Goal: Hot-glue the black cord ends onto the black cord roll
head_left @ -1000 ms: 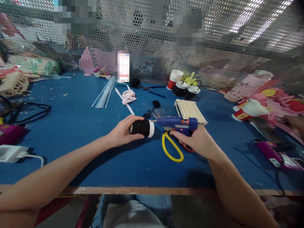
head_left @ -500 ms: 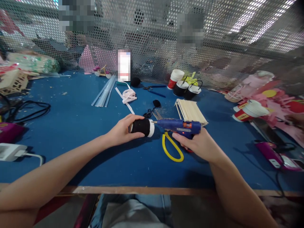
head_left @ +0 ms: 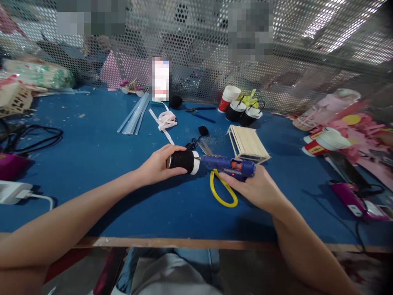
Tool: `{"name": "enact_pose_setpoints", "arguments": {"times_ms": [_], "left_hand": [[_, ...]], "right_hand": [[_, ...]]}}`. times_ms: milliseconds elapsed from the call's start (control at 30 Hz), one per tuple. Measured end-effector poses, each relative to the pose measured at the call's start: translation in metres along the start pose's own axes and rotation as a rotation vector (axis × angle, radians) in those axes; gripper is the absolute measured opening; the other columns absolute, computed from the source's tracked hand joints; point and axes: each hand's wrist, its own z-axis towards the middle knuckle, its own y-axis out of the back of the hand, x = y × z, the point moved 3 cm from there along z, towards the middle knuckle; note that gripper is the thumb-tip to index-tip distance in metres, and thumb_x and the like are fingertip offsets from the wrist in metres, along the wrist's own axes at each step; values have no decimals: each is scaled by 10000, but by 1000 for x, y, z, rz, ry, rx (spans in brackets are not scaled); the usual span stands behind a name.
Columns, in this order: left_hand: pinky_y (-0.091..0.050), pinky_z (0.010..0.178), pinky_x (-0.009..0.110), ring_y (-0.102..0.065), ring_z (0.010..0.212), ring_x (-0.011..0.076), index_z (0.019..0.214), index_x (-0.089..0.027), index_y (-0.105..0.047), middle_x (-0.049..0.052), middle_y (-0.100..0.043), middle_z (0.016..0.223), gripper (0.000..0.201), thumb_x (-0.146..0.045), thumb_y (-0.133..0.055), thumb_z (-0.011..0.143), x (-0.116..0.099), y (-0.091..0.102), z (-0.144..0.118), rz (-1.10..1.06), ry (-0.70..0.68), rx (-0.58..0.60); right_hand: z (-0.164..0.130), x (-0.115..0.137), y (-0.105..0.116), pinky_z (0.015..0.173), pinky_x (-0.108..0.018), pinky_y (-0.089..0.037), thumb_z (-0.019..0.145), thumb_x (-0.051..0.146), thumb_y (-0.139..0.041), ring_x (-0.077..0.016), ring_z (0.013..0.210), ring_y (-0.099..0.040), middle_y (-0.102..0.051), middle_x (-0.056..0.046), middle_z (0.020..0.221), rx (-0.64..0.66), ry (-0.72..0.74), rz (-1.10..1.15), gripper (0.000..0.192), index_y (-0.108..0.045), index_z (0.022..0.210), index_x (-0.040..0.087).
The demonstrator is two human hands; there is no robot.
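Left hand [head_left: 158,166] should steady the clasped black-wrapped paper cup [head_left: 183,161] near the tabletop's front edge while right hand [head_left: 256,189], gripping the blue hot-glue gun [head_left: 229,164], squeezes gently.

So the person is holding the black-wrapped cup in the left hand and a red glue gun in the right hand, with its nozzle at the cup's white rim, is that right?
Not quite: the glue gun is blue, not red, as the head view shows. The rest holds: the left hand holds the black-wrapped cup, and the right hand holds the gun with its nozzle at the cup's white rim.
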Motion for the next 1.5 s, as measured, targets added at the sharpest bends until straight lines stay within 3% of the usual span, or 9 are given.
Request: {"name": "enact_pose_setpoints", "arguments": {"times_ms": [467, 700, 1167, 1367, 1500], "left_hand": [[-451, 902, 364, -542, 1066, 232, 1193, -203, -476, 88, -556, 1161, 514, -432, -631, 760, 1, 0, 0, 48, 19, 10], [-452, 897, 346, -543, 1052, 219, 1196, -196, -474, 84, -559, 1146, 514, -428, -631, 764, 0, 0, 0, 49, -10, 8], [-450, 899, 340, -538, 1055, 214, 1199, -187, -472, 92, -555, 1145, 504, -378, -644, 766, -4, 1, -1, 56, -47, 6], [-454, 889, 344, -539, 1043, 213, 1195, -181, -477, 96, -551, 1132, 500, -366, -651, 764, -6, 1, 0, 49, -59, 18], [-451, 904, 355, -528, 1064, 217, 1194, -185, -473, 98, -543, 1145, 499, -358, -654, 763, -6, 2, -1, 55, -80, 18]], "right_hand": [[-5, 2, 1, 479, -260, -427, 741, 416, -612, -153, 531, -528, -602, 4, 595, 20, 72, -41, 203, -617, 734, 213], [-5, 0, 1, 534, -273, -447, 748, 405, -612, -171, 601, -564, -648, -19, 696, 14, 90, -37, 195, -627, 777, 213], [-5, -1, 2, 539, -284, -456, 756, 436, -598, -178, 611, -559, -633, -26, 705, 70, 41, -39, 238, -629, 802, 205], [-4, 0, 2, 550, -281, -456, 743, 439, -606, -178, 627, -563, -638, -23, 701, 17, 18, -42, 259, -628, 791, 185], [-7, -1, 3, 527, -274, -452, 751, 439, -597, -162, 590, -547, -629, -13, 679, 71, 19, -48, 258, -631, 795, 187]]}}
